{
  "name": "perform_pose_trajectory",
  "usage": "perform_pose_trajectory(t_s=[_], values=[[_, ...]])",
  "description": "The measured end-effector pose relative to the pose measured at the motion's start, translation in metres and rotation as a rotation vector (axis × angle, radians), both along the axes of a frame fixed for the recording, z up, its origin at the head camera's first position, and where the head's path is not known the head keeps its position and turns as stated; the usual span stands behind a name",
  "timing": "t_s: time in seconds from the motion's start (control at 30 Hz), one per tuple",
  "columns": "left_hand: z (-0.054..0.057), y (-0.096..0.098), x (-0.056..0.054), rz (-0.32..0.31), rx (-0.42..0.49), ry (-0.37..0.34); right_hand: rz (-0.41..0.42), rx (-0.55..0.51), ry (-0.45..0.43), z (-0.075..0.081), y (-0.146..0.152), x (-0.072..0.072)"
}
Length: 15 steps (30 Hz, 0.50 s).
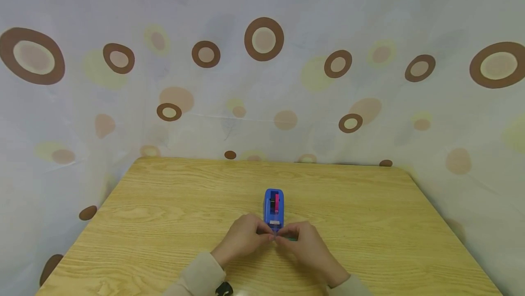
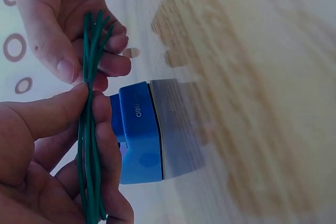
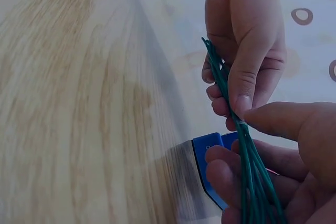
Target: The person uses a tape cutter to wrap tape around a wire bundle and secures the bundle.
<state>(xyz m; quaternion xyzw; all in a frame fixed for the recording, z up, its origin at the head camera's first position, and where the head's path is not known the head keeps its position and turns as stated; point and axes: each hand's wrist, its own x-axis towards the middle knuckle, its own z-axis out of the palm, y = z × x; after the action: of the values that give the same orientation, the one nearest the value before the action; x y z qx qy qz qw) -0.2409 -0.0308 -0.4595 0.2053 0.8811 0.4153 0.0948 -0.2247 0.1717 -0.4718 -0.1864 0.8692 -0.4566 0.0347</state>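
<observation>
Over the table my left hand (image 1: 246, 234) and right hand (image 1: 305, 243) meet, fingertips close together. Both hold a bundle of thin green wires (image 2: 90, 145), pinched at its middle between thumbs and fingers. In the right wrist view the green strands fan out at both ends, and a small pale band, seemingly clear tape (image 3: 243, 123), shows at the pinch. Just beyond my fingers stands a blue tape dispenser (image 1: 274, 218) with a pink core in it. Its lower side is partly behind my fingers in both wrist views.
The wood-grain table (image 1: 184, 195) runs back to a pale curtain (image 1: 229, 86) with brown and beige circles, which also hangs at both sides. A black strap or device (image 1: 224, 289) sits by my left sleeve at the bottom edge.
</observation>
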Motion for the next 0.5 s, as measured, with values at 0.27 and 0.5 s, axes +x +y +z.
perform_pose_trajectory(t_s=[0.27,0.5], values=[[0.0005,0.0012,0.0006,0.013,0.006,0.0,0.018,-0.027,-0.034,-0.0052,0.0021,-0.002],[0.0007,0.0006,0.0,0.012,0.035,-0.015,0.002,-0.064,-0.034,-0.0066,0.0027,-0.0017]])
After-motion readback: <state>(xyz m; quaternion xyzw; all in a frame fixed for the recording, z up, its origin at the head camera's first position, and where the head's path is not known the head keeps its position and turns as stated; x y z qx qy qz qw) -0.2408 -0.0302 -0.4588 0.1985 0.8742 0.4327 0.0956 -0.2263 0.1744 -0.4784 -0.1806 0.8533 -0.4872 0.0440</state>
